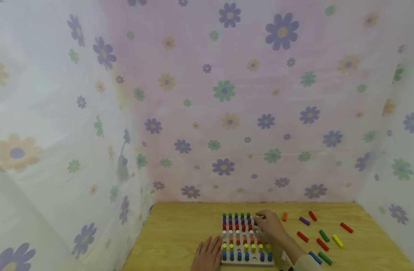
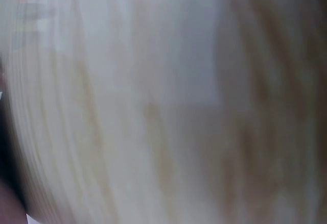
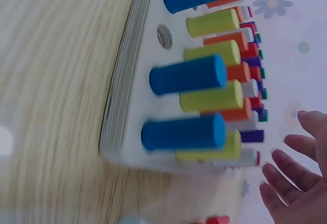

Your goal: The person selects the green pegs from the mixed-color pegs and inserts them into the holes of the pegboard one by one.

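A pale wooden pegboard (image 1: 247, 263) stands on the table, filled with rows of green, purple, red, white, orange, yellow and blue pegs. Some holes are bare, among them a hole (image 3: 164, 36) in the front blue row. My left hand (image 1: 207, 256) lies flat with fingers extended, fingertips right at the board's left edge. Over the board's far right corner, my right hand (image 1: 269, 224) reaches in near the green and purple rows. In the right wrist view its fingers are loosely spread beyond a purple peg (image 3: 252, 136), with no peg between them. The left wrist view is blurred.
Right of the board lie scattered loose pegs, including an orange peg (image 1: 285, 216), a purple peg (image 1: 304, 221), a yellow peg (image 1: 337, 241) and several red ones. A white peg (image 1: 283, 255) lies beside the right forearm. Flowered curtains (image 1: 227, 113) enclose the wooden table (image 1: 173, 233).
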Tool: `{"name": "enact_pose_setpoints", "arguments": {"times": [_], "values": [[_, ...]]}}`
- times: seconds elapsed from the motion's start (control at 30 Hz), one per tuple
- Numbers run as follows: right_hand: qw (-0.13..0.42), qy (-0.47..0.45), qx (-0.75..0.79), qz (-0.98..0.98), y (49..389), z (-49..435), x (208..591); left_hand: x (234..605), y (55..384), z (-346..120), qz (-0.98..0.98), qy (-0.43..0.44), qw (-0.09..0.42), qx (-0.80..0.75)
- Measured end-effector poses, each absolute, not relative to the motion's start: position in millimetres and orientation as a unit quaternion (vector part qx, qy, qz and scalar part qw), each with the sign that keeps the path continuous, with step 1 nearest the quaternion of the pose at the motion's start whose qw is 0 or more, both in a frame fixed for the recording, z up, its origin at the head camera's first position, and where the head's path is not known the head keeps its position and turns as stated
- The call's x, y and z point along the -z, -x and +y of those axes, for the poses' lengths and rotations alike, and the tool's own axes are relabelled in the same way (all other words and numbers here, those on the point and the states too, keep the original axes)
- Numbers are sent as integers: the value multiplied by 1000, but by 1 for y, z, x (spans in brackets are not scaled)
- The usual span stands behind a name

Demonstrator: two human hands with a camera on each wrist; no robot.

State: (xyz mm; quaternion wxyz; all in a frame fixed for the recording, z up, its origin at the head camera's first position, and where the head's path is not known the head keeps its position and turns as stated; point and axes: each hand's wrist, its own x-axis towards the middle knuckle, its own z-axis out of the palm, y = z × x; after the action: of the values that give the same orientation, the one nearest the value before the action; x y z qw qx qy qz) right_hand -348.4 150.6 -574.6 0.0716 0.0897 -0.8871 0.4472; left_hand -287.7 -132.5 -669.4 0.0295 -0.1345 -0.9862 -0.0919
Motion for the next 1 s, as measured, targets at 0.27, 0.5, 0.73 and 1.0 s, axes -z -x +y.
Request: {"name": "enact_pose_setpoints", "arguments": {"times": [0.27, 0.5, 0.73, 1.0], "values": [[49, -100, -412, -904, 330, 185, 564, 667, 287, -135, -985, 124, 29, 114], [81, -110, -365, -921, 315, 231, 574, 668, 286, -133, -984, 129, 23, 124], [86, -101, -341, -930, 300, 274, 574, 670, 288, -133, -985, 134, 19, 112], [71, -61, -304, -948, 294, 317, 577, 675, 289, -132, -986, 132, 37, 99]]}}
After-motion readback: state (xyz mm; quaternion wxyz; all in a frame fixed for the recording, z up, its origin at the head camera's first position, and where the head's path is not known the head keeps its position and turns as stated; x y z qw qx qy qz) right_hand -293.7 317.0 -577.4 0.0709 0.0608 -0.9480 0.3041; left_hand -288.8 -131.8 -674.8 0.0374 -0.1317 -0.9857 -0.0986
